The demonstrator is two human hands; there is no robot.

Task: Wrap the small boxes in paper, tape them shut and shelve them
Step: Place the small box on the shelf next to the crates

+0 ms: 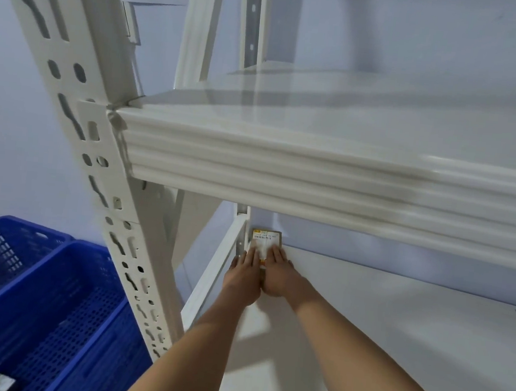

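View down from head height into a white metal rack point(138, 247). Two bare forearms reaching in under a thick ribbed beam point(314, 182) toward the far left corner of the lower shelf point(396, 319). A small box point(267, 238) lying there, flat on the shelf board, close against the rear corner post, a white label with a barcode and a yellow mark on top. Left hand point(242, 276) and right hand point(279, 276) side by side on the box, fingers straight and flat, pressing down on its near half; no curling or pinching visible. Wrapping on the box too blurred to judge, though the labelled top suggests a finished parcel. Judged from this, the shelving step almost done for this box: only seating it in the corner and letting go left. Upper shelf point(383, 119) bare as far as visible. To the left, outside the rack, two blue plastic crates point(49, 317), a small grey item in the nearer one, unclear whether another box awaiting wrapping.
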